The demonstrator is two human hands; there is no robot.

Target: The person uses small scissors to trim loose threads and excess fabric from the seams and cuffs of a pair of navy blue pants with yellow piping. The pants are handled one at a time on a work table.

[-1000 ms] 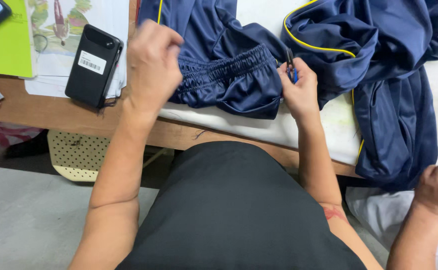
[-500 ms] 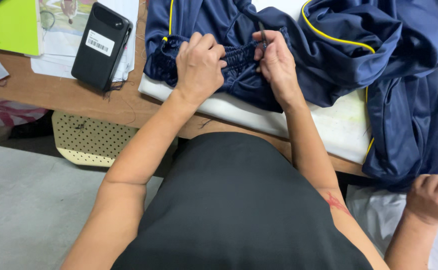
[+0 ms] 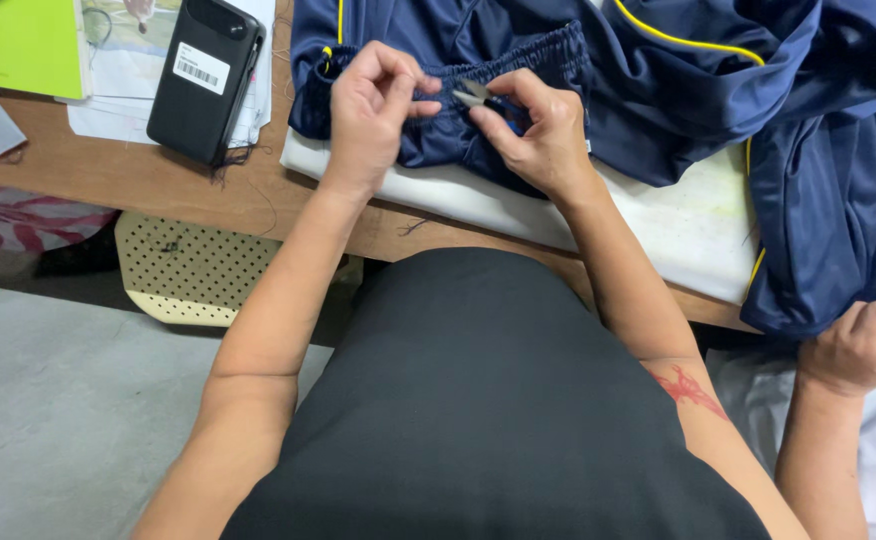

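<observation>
Left hand pinching navy shorts' waistband taut on table; right hand clamped on small snips, steadying fabric for trimming.

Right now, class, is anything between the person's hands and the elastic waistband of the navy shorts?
Nothing visible. The left hand pinches the waistband directly, and the right hand rests on it, holding a small metal snipper at the fabric.

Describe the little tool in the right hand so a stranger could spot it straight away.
Start at the wooden table and its heap of navy garments. At the gathered elastic waistband, the right hand pinches a small metal snipper. It is the only shiny silver thing among dark cloth.
</observation>
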